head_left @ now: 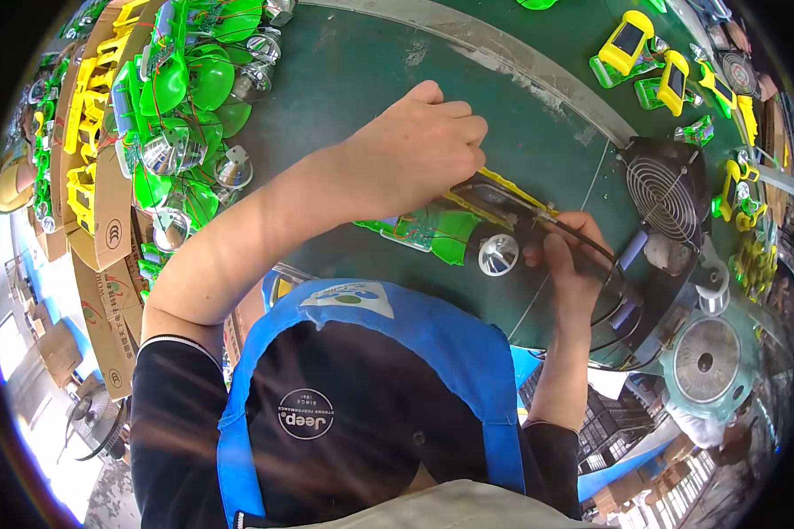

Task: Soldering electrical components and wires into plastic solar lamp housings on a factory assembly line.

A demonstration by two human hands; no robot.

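My left hand (pixel 432 145) is closed, knuckles up, over the near end of a yellow-edged plastic frame (pixel 512 189); its fingertips are hidden underneath. At the frame's other end my right hand (pixel 573 251) is closed, thumb against fingers, around a thin dark tool (pixel 551 218) with a black cord; its exact kind cannot be made out. Beneath my left wrist lies a green circuit board (pixel 415 231) with thin red wires, beside a green plastic shell (pixel 454 236). A round silver reflector (pixel 498 255) sits just left of my right hand.
Green lamp shells (pixel 212 79) with wires and reflectors are piled at the left, beside a cardboard box (pixel 106 229) holding yellow frames (pixel 84 132). A black fan (pixel 663 198) stands at the right. Yellow-and-green lamps (pixel 628 42) lie beyond the grey rail (pixel 494 66).
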